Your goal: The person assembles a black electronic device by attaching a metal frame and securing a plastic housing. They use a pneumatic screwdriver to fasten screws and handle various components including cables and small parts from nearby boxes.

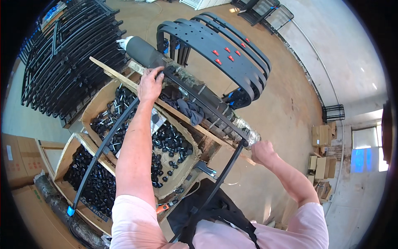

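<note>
A black metal tube frame (206,104) lies across the padded rail in front of me. Its two long legs reach back toward me, and the left leg ends in a blue cap (71,211). At the far left corner, my left hand (150,85) is closed round the frame, thumb and fingers at the bar's end. My right hand (263,152) is curled closed just beside the right corner, and whatever its fingers hold is hidden. A small round black foot (245,144) shows at that corner. Beneath my left forearm, a cardboard box (182,124) holds black-headed screw feet (172,139).
A second box (62,159) holds many small black parts. Curved dark metal panels (199,37) with red clips stand beyond the rail (143,52). Black frames (70,58) are stacked at left. An orange-handled tool (163,208) lies near my body; cartons (323,166) line the right wall.
</note>
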Available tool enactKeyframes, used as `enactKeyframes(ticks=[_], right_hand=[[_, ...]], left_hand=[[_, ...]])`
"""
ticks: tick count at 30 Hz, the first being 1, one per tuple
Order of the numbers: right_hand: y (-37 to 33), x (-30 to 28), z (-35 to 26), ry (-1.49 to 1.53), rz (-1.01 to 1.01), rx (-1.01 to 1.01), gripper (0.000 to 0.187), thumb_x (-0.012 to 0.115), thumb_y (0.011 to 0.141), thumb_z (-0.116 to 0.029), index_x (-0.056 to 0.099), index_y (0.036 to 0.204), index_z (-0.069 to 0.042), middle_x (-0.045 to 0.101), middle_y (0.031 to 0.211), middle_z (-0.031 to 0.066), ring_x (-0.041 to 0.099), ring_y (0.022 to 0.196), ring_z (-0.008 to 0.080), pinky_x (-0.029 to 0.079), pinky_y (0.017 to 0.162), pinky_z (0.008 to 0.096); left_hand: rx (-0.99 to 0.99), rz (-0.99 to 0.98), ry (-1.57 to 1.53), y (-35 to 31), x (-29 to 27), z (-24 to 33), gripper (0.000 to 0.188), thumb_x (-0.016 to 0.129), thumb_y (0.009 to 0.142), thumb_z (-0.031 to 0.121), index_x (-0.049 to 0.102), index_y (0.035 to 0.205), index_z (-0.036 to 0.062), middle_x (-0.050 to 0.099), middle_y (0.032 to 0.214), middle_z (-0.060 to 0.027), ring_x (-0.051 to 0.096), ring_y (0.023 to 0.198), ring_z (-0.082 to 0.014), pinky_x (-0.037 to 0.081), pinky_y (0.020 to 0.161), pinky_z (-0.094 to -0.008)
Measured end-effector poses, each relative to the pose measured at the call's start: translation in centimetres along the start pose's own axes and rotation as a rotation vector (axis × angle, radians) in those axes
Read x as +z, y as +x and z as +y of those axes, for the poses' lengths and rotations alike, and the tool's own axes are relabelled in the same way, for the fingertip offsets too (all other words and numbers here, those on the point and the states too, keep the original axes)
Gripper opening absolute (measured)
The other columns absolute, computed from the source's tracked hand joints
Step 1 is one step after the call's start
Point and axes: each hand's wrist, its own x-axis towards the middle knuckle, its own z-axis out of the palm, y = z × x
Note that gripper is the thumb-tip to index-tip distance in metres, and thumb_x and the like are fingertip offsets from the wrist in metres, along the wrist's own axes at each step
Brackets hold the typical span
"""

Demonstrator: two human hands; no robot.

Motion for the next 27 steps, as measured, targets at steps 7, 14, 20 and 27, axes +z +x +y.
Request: enactKeyframes(ticks=[7, 14, 20, 27], right_hand=[[0.7, -0.5, -1.9, 0.242, 0.281, 0.029, 0.042, 0.061, 0.104, -0.039, 0.066, 0.108, 0.002, 0.076, 0.084, 0.0225, 0.077, 0.079, 0.0409, 0.061, 0.07, 0.0521], [1.3, 0.3, -2.1, 0.198, 0.281, 0.06, 0.053, 0.053, 0.109, -0.042, 0.067, 0.113, 0.009, 0.075, 0.076, 0.0215, 0.077, 0.074, 0.0396, 0.062, 0.069, 0.0502], [1.0, -0.3, -2.0, 0.225, 0.288, 0.048, 0.052, 0.055, 0.108, -0.041, 0.067, 0.109, 0.009, 0.074, 0.073, 0.0197, 0.076, 0.068, 0.0369, 0.061, 0.064, 0.0482], [1.1, 0.0, -1.5, 0.201, 0.341, 0.007, 0.046, 0.057, 0.108, -0.04, 0.066, 0.1, 0.005, 0.072, 0.068, 0.0168, 0.076, 0.065, 0.0366, 0.061, 0.059, 0.0465]], left_hand=[[-0.067, -0.079, 0.049, 0.3, 0.0, 0.8, 0.072, 0.071, 0.095, 0.046, 0.046, 0.161, 0.0317, 0.07, 0.142, -0.0127, 0.067, 0.129, -0.0358, 0.051, 0.111, -0.0465], [-0.056, -0.07, 0.319, 2.1, -2.5, 1.5, 0.09, 0.078, 0.093, 0.053, 0.04, 0.165, 0.0147, 0.074, 0.133, -0.0162, 0.071, 0.12, -0.0383, 0.055, 0.101, -0.0498], [-0.241, 0.587, 0.455, 2.8, -10.7, -7.6, 0.048, 0.071, 0.101, 0.039, 0.064, 0.132, 0.0038, 0.074, 0.116, -0.0231, 0.072, 0.108, -0.0415, 0.057, 0.093, -0.0527], [0.263, 0.129, 0.471, 2.2, -3.0, 2.9, 0.084, 0.079, 0.088, 0.063, 0.059, 0.145, 0.0039, 0.07, 0.131, -0.0205, 0.066, 0.123, -0.0404, 0.052, 0.107, -0.0498]])
